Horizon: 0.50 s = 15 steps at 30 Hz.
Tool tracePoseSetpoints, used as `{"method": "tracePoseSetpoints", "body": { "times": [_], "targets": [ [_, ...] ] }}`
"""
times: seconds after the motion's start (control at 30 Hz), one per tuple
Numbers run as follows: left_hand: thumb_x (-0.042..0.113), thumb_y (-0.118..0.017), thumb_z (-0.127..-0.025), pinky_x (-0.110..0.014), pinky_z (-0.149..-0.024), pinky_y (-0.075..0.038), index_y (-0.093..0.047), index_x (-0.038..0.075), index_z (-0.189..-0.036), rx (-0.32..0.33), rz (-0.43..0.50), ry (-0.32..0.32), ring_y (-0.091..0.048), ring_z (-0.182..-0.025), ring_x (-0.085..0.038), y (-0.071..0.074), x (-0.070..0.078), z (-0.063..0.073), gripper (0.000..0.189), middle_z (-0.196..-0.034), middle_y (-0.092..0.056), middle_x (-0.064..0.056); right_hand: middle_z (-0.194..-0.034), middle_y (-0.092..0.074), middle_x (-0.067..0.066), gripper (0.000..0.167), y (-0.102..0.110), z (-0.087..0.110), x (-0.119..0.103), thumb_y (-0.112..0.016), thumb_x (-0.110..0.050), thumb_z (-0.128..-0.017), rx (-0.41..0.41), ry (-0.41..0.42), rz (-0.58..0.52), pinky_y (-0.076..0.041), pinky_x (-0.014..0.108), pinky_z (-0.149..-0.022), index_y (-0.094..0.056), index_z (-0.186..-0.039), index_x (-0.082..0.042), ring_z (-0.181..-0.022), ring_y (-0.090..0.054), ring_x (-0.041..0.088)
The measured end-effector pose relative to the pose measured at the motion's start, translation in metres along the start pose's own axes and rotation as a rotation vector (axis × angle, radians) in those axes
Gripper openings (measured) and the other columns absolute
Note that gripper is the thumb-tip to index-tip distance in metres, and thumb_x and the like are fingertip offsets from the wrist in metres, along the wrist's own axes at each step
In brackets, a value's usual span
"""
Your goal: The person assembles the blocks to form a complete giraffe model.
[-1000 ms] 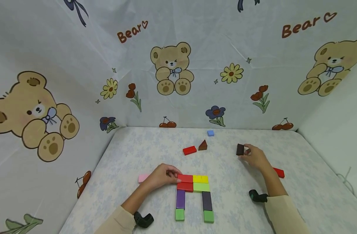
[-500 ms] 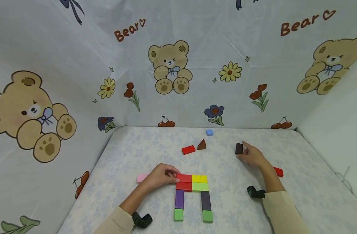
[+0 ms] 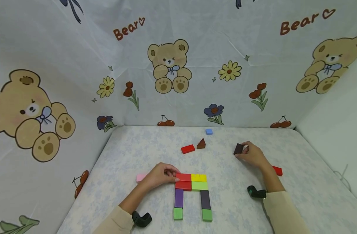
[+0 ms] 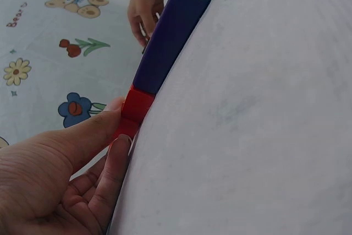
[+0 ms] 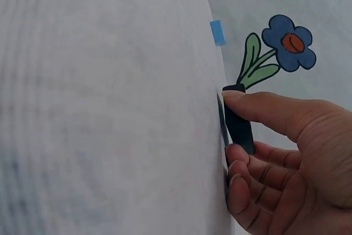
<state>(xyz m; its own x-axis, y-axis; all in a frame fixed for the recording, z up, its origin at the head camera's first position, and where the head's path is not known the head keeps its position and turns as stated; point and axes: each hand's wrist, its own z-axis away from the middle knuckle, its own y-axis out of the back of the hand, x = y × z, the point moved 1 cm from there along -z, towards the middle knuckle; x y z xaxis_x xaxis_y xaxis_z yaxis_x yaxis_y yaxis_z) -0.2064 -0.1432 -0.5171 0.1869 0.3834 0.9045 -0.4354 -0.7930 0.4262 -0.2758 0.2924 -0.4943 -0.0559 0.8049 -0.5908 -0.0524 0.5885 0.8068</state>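
Black-brown block (image 3: 238, 149), far right, pinched by the right hand (image 3: 253, 155); left hand (image 3: 160, 175) pinches a red block (image 3: 184, 177), presumably to steady it.

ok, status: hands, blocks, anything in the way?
Left hand pinches far red block of the block figure. Right hand holds dark block, apart from the figure. Loose red block beside right forearm; no block between dark block and figure.

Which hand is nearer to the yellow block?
Left: the left hand pinches the red block directly left of the yellow block. The right hand is farther off, beyond it and rightward, holding a dark block.
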Motion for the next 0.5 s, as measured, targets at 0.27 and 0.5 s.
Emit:
{"method": "tracePoseSetpoints", "body": {
  "times": [0.27,0.5],
  "targets": [
    [0.021,-0.087,-0.082,-0.024,-0.064,-0.051,-0.08,0.018,-0.102,-0.006,0.009,-0.005,-0.059,-0.07,-0.013,0.0,0.0,-0.002,0.021,-0.081,-0.068,0.002,-0.088,-0.062,0.011,0.068,0.001,0.002,-0.018,-0.086,-0.018,-0.081,-0.151,0.109,-0.103,-0.048,0.032,-0.063,-0.049,-0.133,0.007,-0.074,-0.056,0.02],
    [0.02,-0.087,-0.082,-0.024,-0.063,-0.05,-0.08,0.014,-0.103,-0.014,0.01,-0.005,-0.058,-0.07,-0.013,0.001,0.001,-0.001,0.023,-0.082,-0.067,0.001,-0.082,-0.06,0.006,0.062,-0.003,0.013,-0.053,-0.088,-0.014,-0.079,-0.308,0.155,-0.089,-0.047,0.033,-0.068,-0.054,-0.127,0.003,-0.077,-0.055,0.02]
  ]
}}
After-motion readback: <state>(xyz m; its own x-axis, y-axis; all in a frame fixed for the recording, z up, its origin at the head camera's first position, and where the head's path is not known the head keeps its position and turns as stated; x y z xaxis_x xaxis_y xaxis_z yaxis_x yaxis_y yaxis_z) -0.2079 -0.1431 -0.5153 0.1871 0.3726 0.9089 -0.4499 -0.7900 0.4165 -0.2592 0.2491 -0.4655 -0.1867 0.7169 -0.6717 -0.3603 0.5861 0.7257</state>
